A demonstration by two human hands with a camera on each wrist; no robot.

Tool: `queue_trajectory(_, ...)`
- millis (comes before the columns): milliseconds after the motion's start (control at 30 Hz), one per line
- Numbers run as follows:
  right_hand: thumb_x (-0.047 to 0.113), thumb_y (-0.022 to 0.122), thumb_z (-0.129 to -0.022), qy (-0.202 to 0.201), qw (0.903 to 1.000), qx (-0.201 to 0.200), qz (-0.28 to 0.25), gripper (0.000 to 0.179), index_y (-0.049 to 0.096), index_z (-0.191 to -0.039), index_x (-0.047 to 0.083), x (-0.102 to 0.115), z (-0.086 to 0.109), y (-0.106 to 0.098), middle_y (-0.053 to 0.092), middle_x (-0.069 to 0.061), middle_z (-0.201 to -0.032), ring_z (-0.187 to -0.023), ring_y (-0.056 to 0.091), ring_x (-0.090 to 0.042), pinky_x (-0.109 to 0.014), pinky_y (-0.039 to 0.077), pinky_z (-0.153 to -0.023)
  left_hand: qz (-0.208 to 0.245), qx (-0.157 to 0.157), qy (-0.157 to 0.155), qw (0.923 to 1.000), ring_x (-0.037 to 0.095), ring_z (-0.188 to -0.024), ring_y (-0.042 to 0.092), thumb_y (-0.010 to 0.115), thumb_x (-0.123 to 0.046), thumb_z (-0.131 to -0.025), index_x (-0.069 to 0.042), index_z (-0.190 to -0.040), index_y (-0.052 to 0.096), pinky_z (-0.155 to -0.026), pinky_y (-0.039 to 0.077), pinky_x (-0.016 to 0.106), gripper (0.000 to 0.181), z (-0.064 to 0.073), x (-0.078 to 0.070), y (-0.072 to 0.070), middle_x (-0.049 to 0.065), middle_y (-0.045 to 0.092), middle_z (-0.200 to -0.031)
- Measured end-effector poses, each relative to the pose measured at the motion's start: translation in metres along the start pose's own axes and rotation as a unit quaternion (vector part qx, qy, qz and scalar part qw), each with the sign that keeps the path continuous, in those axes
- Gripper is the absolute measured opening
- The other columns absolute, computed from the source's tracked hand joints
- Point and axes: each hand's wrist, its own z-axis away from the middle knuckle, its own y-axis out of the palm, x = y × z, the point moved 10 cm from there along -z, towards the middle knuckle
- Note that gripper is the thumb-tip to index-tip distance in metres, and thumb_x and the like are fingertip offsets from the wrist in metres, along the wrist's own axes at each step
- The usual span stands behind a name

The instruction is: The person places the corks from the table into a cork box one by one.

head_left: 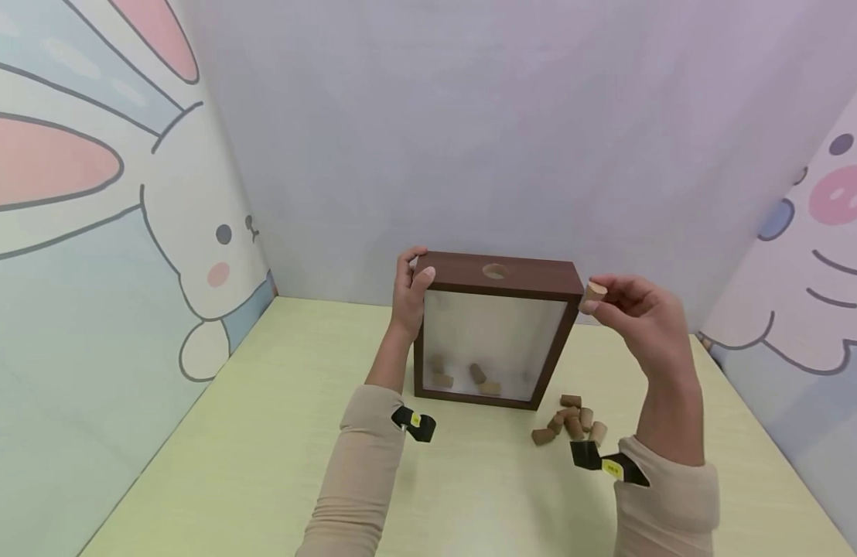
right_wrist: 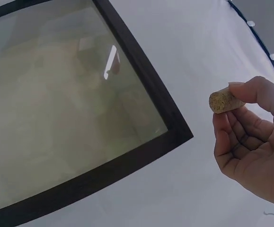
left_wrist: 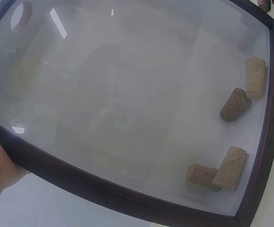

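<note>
A dark brown wooden shadow box [head_left: 501, 272] with a clear front stands upright on the table, a round hole in its top. My left hand [head_left: 409, 298] grips its upper left corner, thumb at the front edge and fingers toward the back. Between the thumb and fingers of my right hand [head_left: 644, 317] is a light cork [right_wrist: 225, 100], held just off the box's upper right corner. Inside the box several corks lie at the bottom, among them a pale cork [left_wrist: 255, 78] and a darker cork [left_wrist: 235, 105].
Several loose corks [head_left: 571, 401] lie in a small heap on the pale yellow table [head_left: 275, 433], right of the box and near my right forearm. A plain pale wall [head_left: 373, 139] rises behind, with cartoon-printed panels [head_left: 213, 232] on both sides.
</note>
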Motion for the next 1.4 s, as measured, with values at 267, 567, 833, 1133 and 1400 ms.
queue_trajectory(267,0.005,0.069,-0.081,0.004,0.9971,0.04,0.065,0.028,0.065,-0.108,-0.002,0.01,-0.032,0.026,0.066,-0.003,-0.084,-0.072,0.06,-0.017,-0.021,0.046,-0.064,0.014,0.012,0.0,0.9998,0.013,-0.086,0.033,0.046,-0.025,-0.083,0.003,-0.133,0.033,-0.076,0.029,0.031,0.058,0.004,-0.013,0.001,0.006,0.036,-0.117)
queue_trajectory(567,0.011,0.071,-0.081,0.032,0.9945,0.084,0.052,0.029,0.067,-0.109,0.004,0.008,-0.061,0.058,0.066,-0.003,-0.088,-0.077,0.06,-0.019,-0.025,0.046,-0.064,0.013,0.017,0.01,0.9997,0.012,-0.084,0.032,0.044,-0.024,-0.084,0.008,-0.131,0.031,-0.075,0.028,0.031,0.058,0.01,-0.035,0.007,0.008,0.035,-0.116)
queue_trajectory(833,0.018,0.071,-0.081,0.087,0.9845,0.131,0.078,0.031,0.067,-0.11,0.006,-0.004,-0.084,0.085,0.064,-0.008,-0.093,-0.085,0.057,-0.021,-0.03,0.046,-0.072,0.017,0.02,0.019,0.9995,0.012,-0.082,0.032,0.044,-0.023,-0.083,0.009,-0.13,0.031,-0.073,0.028,0.031,0.059,0.009,-0.036,0.006,0.003,0.035,-0.105)
queue_trajectory(1133,0.011,0.066,-0.083,0.179,0.9535,0.227,0.085,0.03,0.063,-0.112,0.002,-0.023,-0.099,0.11,0.063,-0.011,-0.099,-0.089,0.054,-0.023,-0.037,0.042,-0.079,0.021,0.024,0.014,0.9994,0.013,-0.081,0.032,0.045,-0.024,-0.083,0.008,-0.131,0.032,-0.073,0.028,0.037,0.06,0.006,-0.021,0.008,0.005,0.036,-0.108)
queue_trajectory(1400,-0.002,0.057,-0.086,0.216,0.916,0.329,0.076,0.019,0.057,-0.104,-0.007,-0.035,-0.106,0.131,0.059,-0.012,-0.086,-0.07,0.046,-0.023,-0.034,0.038,-0.065,0.018,0.015,0.013,0.9996,0.014,-0.082,0.032,0.048,-0.036,-0.082,-0.001,-0.133,0.034,-0.074,0.026,0.038,0.063,0.0,-0.003,0.002,0.002,0.036,-0.098)
